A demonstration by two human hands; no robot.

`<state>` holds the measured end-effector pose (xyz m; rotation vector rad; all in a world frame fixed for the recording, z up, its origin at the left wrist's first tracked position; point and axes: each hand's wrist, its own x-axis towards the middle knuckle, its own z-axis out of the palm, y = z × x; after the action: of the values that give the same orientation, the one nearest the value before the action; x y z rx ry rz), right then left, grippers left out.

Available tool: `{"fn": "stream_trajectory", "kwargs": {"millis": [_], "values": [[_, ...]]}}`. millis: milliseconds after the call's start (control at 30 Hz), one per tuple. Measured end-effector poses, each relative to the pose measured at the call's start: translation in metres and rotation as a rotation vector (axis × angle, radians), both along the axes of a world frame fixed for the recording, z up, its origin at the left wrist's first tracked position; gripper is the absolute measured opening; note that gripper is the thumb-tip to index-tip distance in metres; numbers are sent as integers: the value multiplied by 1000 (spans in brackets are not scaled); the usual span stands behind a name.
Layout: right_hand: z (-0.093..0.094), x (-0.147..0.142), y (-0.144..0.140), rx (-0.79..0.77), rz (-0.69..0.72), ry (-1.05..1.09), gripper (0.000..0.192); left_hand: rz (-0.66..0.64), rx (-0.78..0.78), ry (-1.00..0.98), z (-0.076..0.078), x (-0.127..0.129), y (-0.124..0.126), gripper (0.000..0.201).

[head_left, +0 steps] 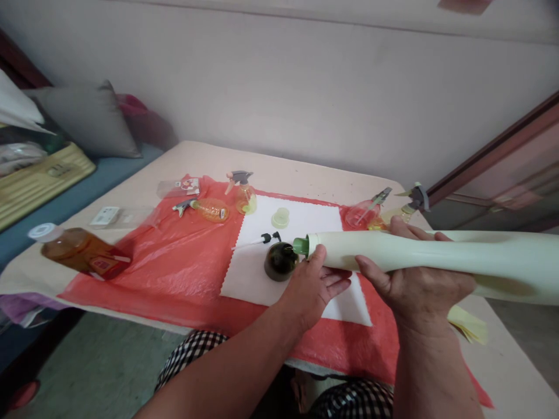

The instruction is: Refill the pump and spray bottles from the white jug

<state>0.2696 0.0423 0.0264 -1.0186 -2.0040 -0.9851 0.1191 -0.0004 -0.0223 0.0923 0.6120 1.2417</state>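
Note:
A big pale green jug (437, 253) lies tipped on its side, its green spout (300, 245) over the mouth of a small dark round bottle (280, 261). My right hand (414, 279) grips the jug around its body. Near the spout, my left hand (317, 285) supports the jug's neck from below, thumb on the neck. The dark bottle stands on a white cloth (244, 273). Its black pump head (267, 237) and a pale green cap (280, 217) lie on the cloth beyond it.
A red plastic sheet (174, 262) covers the beige table (502, 361). On it are an orange spray bottle lying down (209, 208), a yellow spray bottle (244, 195), two more spray bottles (371, 210) at the right, and an amber bottle (81, 250) at the left edge. A bed with cushions (87, 119) is at left.

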Motion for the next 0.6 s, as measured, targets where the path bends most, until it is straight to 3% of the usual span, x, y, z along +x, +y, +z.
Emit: {"fn": "stream_trajectory", "kwargs": {"millis": [167,300,467,600], "values": [[-1,0,0,-50,-2,32,79,2,-4,-1,0,0,0,57],[-3,0,4,32,47,57,74,3,3,4,-1,0,0,56],[0,-1,6,88,3,31,73,-6,-3,2,-2,0,1,57],[4,-2,1,2,-49,8,82,-14,-1,12,0,0,0,55]]}}
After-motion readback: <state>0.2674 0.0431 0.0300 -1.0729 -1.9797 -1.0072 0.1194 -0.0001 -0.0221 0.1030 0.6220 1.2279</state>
